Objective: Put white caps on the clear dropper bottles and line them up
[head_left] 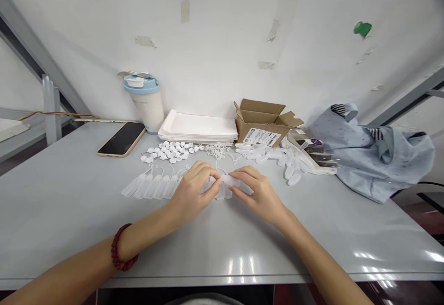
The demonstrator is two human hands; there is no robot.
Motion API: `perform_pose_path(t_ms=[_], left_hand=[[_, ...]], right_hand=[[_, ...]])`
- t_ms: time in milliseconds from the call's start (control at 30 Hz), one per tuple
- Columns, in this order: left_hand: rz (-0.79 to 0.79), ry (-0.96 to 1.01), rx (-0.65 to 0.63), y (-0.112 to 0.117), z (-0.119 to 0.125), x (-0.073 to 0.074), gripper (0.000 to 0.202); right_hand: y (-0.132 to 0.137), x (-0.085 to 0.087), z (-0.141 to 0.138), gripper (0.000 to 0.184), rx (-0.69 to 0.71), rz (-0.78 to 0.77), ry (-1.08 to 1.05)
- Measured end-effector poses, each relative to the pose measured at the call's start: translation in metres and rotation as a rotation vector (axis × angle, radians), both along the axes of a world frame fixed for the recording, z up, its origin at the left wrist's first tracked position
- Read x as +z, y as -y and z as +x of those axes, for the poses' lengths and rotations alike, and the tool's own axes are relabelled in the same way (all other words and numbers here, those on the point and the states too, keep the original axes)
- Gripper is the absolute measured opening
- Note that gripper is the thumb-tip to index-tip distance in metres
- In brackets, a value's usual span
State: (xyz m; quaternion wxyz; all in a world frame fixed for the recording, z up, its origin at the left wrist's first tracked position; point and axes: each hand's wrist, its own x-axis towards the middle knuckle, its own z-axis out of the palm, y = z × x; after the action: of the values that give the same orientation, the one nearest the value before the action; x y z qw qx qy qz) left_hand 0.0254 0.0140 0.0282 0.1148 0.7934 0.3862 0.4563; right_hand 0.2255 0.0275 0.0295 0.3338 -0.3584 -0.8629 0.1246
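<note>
Both my hands meet at the middle of the grey table (69,212). My left hand (194,189) and my right hand (255,191) pinch a small clear plastic tube (227,184) between their fingertips. A red bead bracelet (120,249) is on my left wrist. A row of assembled clear tubes with white loops (151,185) lies just left of my left hand. Behind the hands lie several small white caps (169,151) and white cords (217,150). More loose clear tubes (277,157) are scattered to the right.
At the back stand a lidded cup (145,103), a phone (122,139), a stack of white sheets (199,127) and an open cardboard box (265,120). A grey-blue cloth bag (374,152) lies at the right, with small dark packs (315,150) beside it.
</note>
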Motion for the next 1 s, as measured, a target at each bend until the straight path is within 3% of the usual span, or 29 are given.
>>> perform_pose_path(t_ms=[333,533,1000], left_hand=[[0.014,0.000,-0.032,0.0002,0.0007,-0.0015,0.013],[0.047,0.011,-0.040,0.0004,0.0009,-0.0039,0.016],[0.114,0.036,-0.062,0.0004,0.0020,-0.0041,0.015]], right_hand=[[0.0025,-0.0047,-0.0017,0.022,-0.015,0.054,0.041],[0.0043,-0.0051,-0.0024,0.041,-0.002,0.055,0.057],[0.0057,-0.0062,-0.0038,0.033,0.015,0.150,-0.015]])
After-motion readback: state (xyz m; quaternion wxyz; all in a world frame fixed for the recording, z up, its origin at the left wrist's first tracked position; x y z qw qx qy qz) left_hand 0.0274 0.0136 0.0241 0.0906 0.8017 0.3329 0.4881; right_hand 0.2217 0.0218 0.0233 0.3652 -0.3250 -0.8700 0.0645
